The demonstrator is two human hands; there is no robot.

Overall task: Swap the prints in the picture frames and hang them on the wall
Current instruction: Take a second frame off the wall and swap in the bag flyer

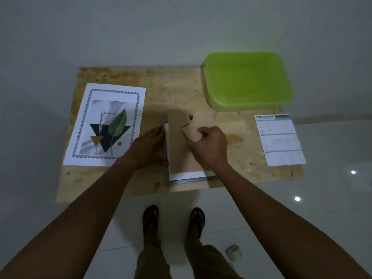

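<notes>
A grey picture frame (187,181) lies face down near the front edge of the wooden table (177,87). A white print edge (187,175) shows inside it, under a brown backing board (178,141). My right hand (209,144) pinches the board's fold-out stand flap (191,132). My left hand (150,147) rests with straight fingers against the frame's left side. A leaf print (106,125) on white paper with a decorative border lies flat at the left of the table.
A clear box with a green lid (247,79) stands at the back right. A printed specification sheet (279,138) hangs over the table's right edge. A tape roll (233,252) lies on the white tile floor by my feet.
</notes>
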